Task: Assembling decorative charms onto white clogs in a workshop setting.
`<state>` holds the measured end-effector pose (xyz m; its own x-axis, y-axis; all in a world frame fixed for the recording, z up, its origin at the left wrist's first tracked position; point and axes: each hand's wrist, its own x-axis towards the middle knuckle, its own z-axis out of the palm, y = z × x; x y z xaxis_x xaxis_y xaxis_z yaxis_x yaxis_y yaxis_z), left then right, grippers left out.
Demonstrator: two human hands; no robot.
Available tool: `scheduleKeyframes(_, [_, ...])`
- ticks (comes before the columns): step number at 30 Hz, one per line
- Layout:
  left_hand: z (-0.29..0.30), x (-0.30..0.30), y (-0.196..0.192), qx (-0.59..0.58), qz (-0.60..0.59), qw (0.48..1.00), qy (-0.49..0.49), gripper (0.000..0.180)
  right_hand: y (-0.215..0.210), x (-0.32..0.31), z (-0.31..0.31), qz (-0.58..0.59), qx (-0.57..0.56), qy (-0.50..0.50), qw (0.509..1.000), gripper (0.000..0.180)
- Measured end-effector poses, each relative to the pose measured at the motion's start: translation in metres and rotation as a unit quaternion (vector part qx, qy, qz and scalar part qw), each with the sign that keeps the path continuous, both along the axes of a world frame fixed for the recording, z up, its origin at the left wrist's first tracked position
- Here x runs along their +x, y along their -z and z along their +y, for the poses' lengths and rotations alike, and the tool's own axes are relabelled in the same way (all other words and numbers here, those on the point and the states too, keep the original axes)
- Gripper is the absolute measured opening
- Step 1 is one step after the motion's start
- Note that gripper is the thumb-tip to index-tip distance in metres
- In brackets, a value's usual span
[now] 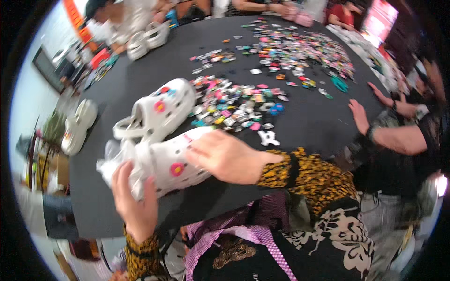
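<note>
Clog (159, 164): white, vented upper, lying near the front edge of the black table (323, 124), between the two hands; heel end to the left, toe to the upper right.
Left hand (133, 203): at the heel end, thumb and fingers spread wide beside crumpled white wrapping (121, 161); firm contact, can't tell from here.
Right hand (225, 157): laid over the toe, fingers extended along the upper; blurred, can't tell if they clamp or just rest.
Flower charm (176, 169): pink, yellow centre, seated on the near side of the upper; small, probably pops loose if knocked, so keep fingers off it.
Weight: looks light, likely foam; one hand should lift it.
Stiffness: probably springy, gives under a squeeze and recovers; toe likely firmer than the heel end.
Surface: smooth, maybe a bit slick; wrapping thin, seems likely to slide or tear.
Best hold: heel rim with one hand, toe sides with the other; avoid lifting by the wrapping alone.
Second clog (161, 114): white too, just behind the first, charms on its upper, strap toward the left.
Charm pile (232, 103): loose, mixed colours, beyond the toe; easy to scatter with a sleeve.
</note>
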<state>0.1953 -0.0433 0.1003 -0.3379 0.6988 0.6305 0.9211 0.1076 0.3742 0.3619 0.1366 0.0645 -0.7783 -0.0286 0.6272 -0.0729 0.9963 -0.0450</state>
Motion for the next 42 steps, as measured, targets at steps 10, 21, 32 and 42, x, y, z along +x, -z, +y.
scheduleKeyframes(10, [0.018, 0.015, 0.018, -0.027, 0.056, 0.995, 0.082, 0.031, 0.011, -0.018, -0.007, 0.019, -0.013, 0.074, 0.997, 0.016])
scheduleKeyframes(21, [0.032, 0.008, 0.037, -0.068, 0.273, 0.958, 0.048, 0.035, 0.025, -0.007, 0.0, 0.054, -0.013, 0.076, 0.996, 0.022])
scheduleKeyframes(32, [0.029, -0.002, 0.041, -0.064, 0.277, 0.959, 0.01, 0.034, 0.051, 0.262, 0.032, 0.371, -0.119, 0.514, 0.764, 0.009])
scheduleKeyframes(42, [0.027, 0.045, 0.015, 0.038, 0.312, 0.948, 0.056, 0.02, 0.282, 0.419, -0.044, -0.134, -0.318, 0.756, 0.556, 0.054])
